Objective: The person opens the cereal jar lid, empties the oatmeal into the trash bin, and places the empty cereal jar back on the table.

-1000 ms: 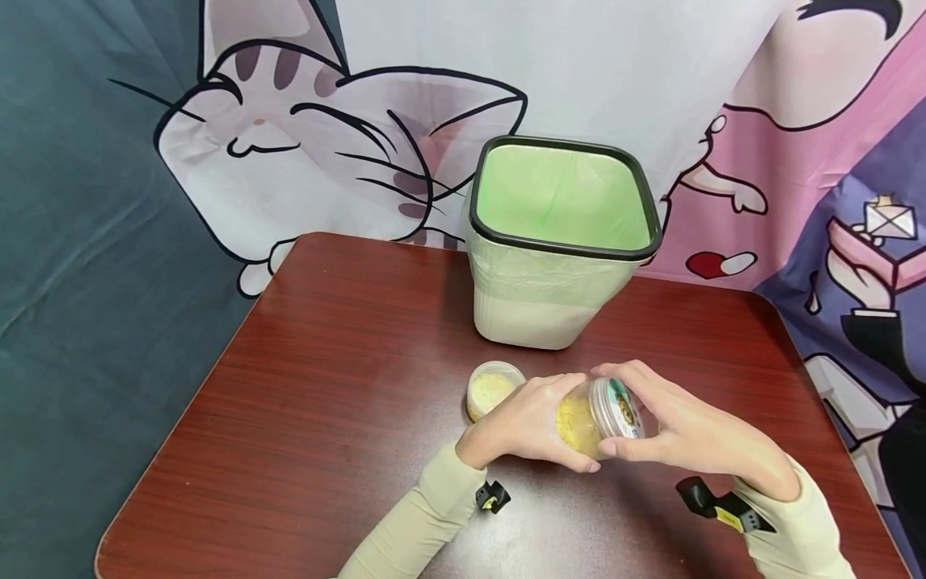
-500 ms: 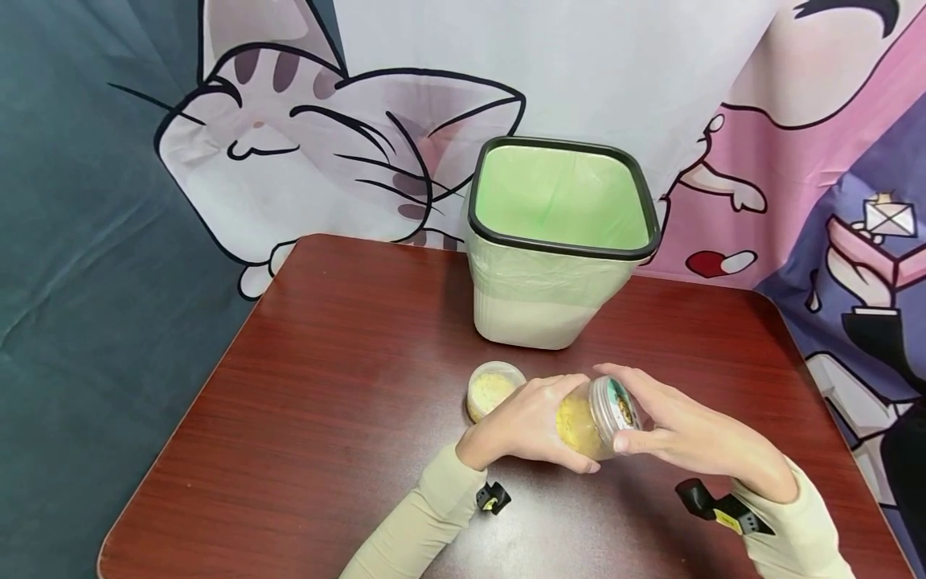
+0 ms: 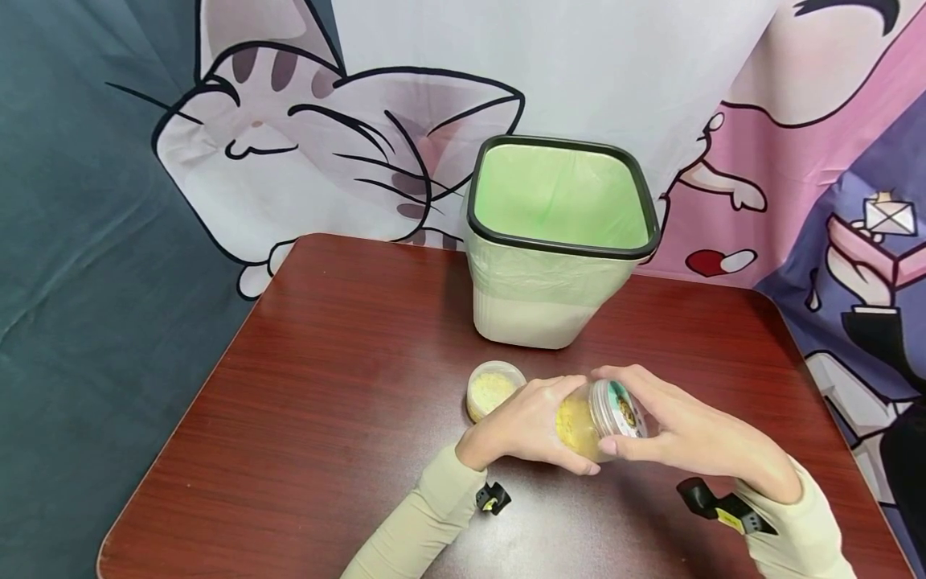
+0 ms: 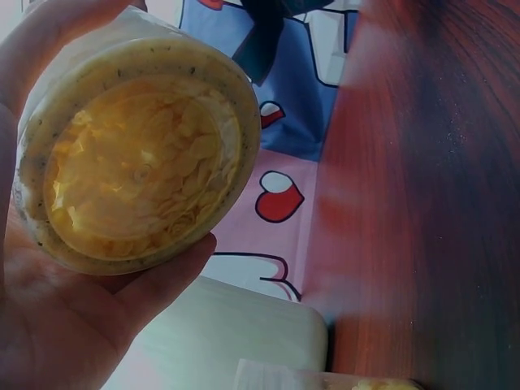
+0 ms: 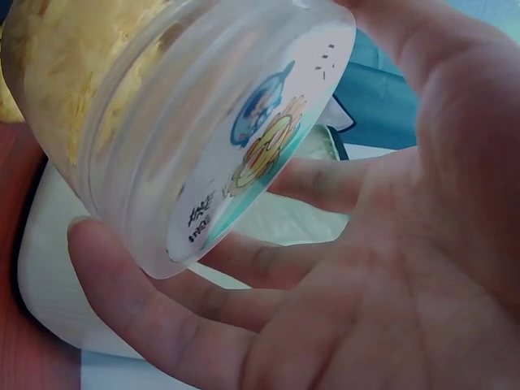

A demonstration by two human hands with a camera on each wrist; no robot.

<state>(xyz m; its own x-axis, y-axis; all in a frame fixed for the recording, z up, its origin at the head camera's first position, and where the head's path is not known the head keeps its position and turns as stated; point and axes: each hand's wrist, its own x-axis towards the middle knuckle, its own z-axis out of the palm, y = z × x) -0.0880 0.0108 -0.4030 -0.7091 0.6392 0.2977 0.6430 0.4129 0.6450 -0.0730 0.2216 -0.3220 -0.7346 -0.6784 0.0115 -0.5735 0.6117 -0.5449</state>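
From my end, the jar (image 3: 575, 425) is held tilted above the table (image 3: 347, 370), my left hand (image 3: 530, 424) curled round its body, my right hand (image 3: 683, 428) bent around the lid (image 3: 622, 408). For an even twist, I'd hold the body firmly without squeezing. The left hand partly hides a tub (image 3: 492, 388); the label's small print is unreadable.

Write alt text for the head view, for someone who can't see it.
A person's left-hand grip holds a tilted, yellow-filled clear jar, the right-hand grip around its labelled lid. Behind, on a wood-grain table, stand a second yellow-filled container and a black-rimmed wastebasket, before a cartoon-cat backdrop.
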